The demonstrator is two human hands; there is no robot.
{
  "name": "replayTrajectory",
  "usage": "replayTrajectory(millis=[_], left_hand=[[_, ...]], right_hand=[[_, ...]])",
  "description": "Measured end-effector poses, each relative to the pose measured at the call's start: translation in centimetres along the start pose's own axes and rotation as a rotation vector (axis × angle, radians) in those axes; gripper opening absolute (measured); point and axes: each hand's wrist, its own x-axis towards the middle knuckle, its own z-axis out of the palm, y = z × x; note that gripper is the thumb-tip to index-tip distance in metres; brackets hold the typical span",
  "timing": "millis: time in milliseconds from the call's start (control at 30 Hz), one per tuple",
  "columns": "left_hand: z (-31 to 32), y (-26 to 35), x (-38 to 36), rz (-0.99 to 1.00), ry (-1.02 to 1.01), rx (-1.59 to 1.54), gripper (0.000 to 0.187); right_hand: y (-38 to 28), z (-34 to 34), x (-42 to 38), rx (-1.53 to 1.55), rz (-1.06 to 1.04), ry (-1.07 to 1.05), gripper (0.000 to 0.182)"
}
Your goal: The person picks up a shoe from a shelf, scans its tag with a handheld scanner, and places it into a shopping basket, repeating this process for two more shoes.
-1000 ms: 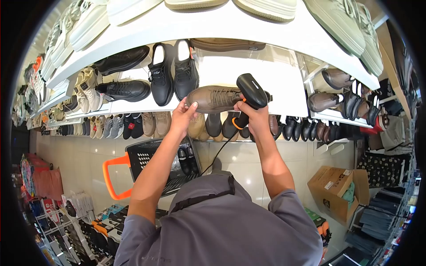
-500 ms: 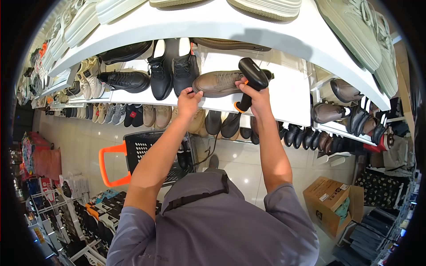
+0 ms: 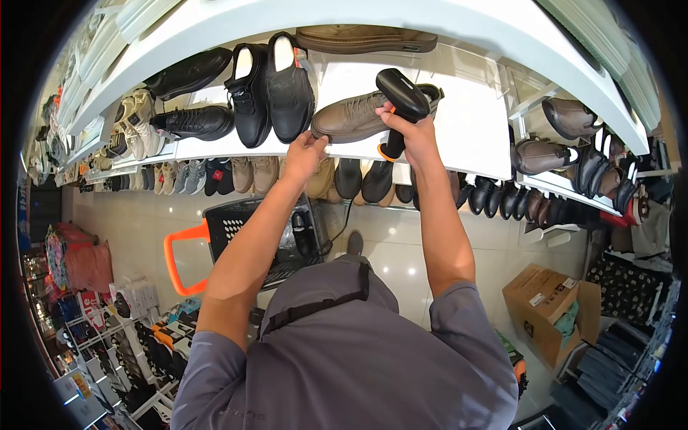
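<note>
A brown lace-up shoe (image 3: pixel 349 117) lies on the white shelf, toe to the left and heel to the right. At its toe is my left hand (image 3: pixel 304 156), with thumb and fingers closed on the front edge of the sole. My right hand (image 3: pixel 420 142) is wrapped around the handle of a black barcode scanner (image 3: pixel 401 94) with orange trim. The scanner is above the shoe's rear part and hides some of it. Left of the toe stands a pair of black shoes (image 3: pixel 290 97) with pale insoles.
Another brown shoe (image 3: pixel 369 39) lies further back. The white shelf's (image 3: pixel 469 147) front edge runs below my hands, with more shoes underneath. A black basket with an orange handle (image 3: pixel 170 261) stands on the floor at left, an open cardboard box (image 3: pixel 541 304) at right.
The view has shifted slightly, so the shelf and black shoes appear higher. The brown shoe now looks more slanted, heel end further back. Both hands keep their holds.
</note>
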Motion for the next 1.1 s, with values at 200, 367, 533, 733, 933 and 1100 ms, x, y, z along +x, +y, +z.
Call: replayTrajectory(millis=[200, 367, 533, 733, 933, 1100], left_hand=[[0.1, -0.1, -0.5, 0.022, -0.024, -0.070, 0.057], [-0.6, -1.0, -1.2, 0.031, -0.059, -0.129, 0.061], [-4.6, -5.1, -4.3, 0.054, -0.060, -0.159, 0.039], [-16.5, -23.0, -9.2, -0.264, 0.146, -0.068, 0.022], [-29.5, -41.9, -19.8, 0.028, -0.444, 1.533, 0.015], [-24.7, -35.7, -23.7, -0.432, 0.118, 0.668, 0.028]], right_hand=[[0.1, -0.1, -0.2, -0.021, 0.000, -0.013, 0.031], [0.2, 0.4, -1.4, -0.076, -0.015, 0.045, 0.032], [-0.3, 1.8, -6.1, -0.134, -0.086, 0.212, 0.033], [2.8, 1.3, -12.0, -0.123, 0.060, 0.185, 0.021], [13.4, -2.4, -16.0, -0.562, 0.275, 0.030, 0.029], [20.2, -3.8, -19.8, -1.054, 0.414, -0.204, 0.040]])
